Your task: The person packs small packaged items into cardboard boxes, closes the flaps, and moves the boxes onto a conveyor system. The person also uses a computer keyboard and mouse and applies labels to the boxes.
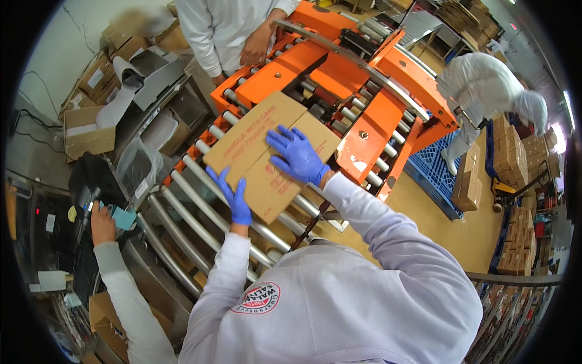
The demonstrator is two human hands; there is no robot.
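A closed cardboard box (254, 168) with red printing lies flat across the steel rollers of a conveyor (195, 170), its far part reaching into the orange frame of a box-sealing machine (350, 73). My left hand (234, 195), in a blue glove, rests against the near left edge of the box with its fingers spread. My right hand (298, 154), also in a blue glove, lies flat on top of the box, over the seam between its flaps, fingers apart. Neither hand is closed around anything.
Across the conveyor stands a co-worker (204, 32) with a hand by the machine. Another person's hand (103, 223) is at a black device on the left. A worker in white (482, 86) bends over a blue pallet (436, 177) at right. A metal railing (514, 280) runs at lower right.
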